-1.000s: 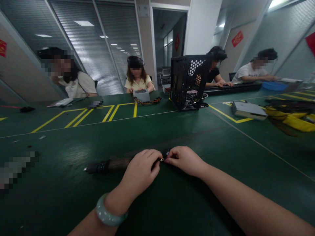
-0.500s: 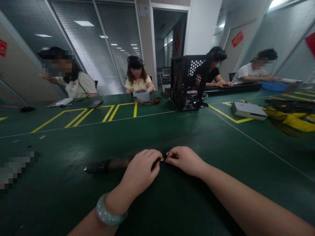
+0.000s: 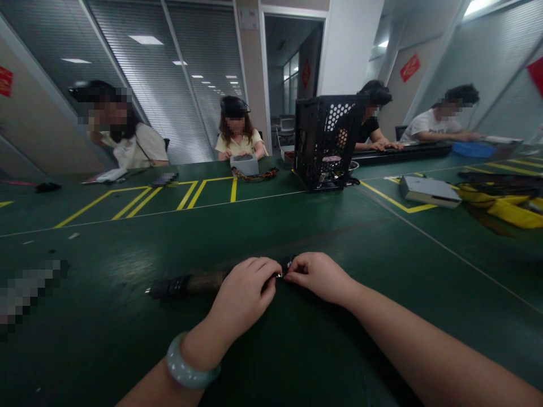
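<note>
A dark, rod-like device (image 3: 186,285) with a brownish middle section and a bright metal tip at its left end lies across the green table (image 3: 139,345). My left hand (image 3: 250,288) is wrapped over its right part, thumb and fingers closed round it, with a small shiny brass-coloured bit showing at the fingertips. Just to the right, my right hand (image 3: 316,277) pinches something small and dark, mostly hidden by the fingers. The fingertips of both hands are close together, with a narrow gap between them. A pale green bangle (image 3: 190,364) circles my left wrist.
A black computer case (image 3: 326,141) stands mid-table at the back. Right of it are a silver box (image 3: 429,191) and yellow trays (image 3: 513,212). A grey power supply (image 3: 245,165) with cables sits before a seated person. Three other people sit around. A pixelated object (image 3: 29,294) lies left.
Both my hands hold nearly the same pose and place. At the far left, a person's raised hand has moved back toward the head.
</note>
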The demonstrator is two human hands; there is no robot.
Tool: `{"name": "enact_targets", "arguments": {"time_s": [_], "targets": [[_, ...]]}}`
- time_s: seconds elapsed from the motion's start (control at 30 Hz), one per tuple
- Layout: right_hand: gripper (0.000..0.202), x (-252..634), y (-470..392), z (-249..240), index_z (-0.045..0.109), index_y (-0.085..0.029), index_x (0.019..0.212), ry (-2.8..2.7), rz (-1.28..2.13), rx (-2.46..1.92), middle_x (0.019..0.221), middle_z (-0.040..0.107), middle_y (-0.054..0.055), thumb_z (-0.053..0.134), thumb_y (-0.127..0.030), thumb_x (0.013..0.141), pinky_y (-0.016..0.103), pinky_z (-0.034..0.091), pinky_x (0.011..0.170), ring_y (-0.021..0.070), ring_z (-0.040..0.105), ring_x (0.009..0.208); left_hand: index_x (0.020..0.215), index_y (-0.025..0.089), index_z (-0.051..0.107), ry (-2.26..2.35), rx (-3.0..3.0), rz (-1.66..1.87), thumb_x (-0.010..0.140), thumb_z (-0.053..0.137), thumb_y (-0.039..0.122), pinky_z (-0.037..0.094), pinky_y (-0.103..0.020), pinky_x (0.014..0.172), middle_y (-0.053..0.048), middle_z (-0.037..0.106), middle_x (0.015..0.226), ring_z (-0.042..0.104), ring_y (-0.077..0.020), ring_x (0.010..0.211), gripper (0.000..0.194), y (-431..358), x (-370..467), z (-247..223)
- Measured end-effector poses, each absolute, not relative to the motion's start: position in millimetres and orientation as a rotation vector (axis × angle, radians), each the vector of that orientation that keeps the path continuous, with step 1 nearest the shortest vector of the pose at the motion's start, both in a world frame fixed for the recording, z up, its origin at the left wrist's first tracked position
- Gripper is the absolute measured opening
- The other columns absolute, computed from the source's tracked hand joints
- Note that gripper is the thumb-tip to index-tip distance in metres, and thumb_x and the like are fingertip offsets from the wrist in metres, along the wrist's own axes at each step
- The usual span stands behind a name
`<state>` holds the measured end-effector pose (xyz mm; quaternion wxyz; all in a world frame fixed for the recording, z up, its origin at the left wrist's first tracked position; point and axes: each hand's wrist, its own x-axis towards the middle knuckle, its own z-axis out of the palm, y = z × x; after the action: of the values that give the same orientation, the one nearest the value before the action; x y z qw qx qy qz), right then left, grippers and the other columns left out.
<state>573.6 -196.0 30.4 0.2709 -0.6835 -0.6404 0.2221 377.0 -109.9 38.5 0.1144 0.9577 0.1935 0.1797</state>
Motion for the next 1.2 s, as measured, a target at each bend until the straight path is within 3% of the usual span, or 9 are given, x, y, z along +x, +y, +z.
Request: {"name": "enact_targets", "arguments": {"time_s": [0.8,1.0,1.2], "targets": [[0.015,572.2,-196.9,35.0,0.072,-0.023,0.083,-1.718,0.629,-1.859,0.084,0.069,-0.001,0.066,-0.036,0.085,0.023,0.040,0.061,0.0131,0.060,0.071,0.106,0.022,0.060,0.622,2.805,0.536,0.089,0.050,0.020,0.050,-0.038,0.085,-0.004,0.064,0.105,0.059,-0.0210,0.096,0.020,-110.6,376.4,38.5],[0.015,571.2,-197.4,36.1,0.072,-0.023,0.081,-1.716,0.608,-1.874,0.082,0.069,-0.002,0.066,-0.036,0.085,0.023,0.038,0.060,0.0127,0.060,0.071,0.113,0.025,0.059,0.599,2.800,0.548,0.089,0.051,0.019,0.049,-0.040,0.087,-0.002,0.063,0.109,0.059,-0.0209,0.100,0.026,-110.5,376.4,38.1],[0.014,571.2,-196.5,35.0,0.072,-0.023,0.082,-1.712,0.620,-1.857,0.082,0.069,-0.002,0.067,-0.036,0.085,0.023,0.039,0.060,0.0124,0.061,0.070,0.107,0.025,0.061,0.554,2.824,0.531,0.088,0.050,0.015,0.049,-0.040,0.089,-0.002,0.063,0.110,0.058,-0.0208,0.101,0.023,-110.0,377.7,40.3]]}}
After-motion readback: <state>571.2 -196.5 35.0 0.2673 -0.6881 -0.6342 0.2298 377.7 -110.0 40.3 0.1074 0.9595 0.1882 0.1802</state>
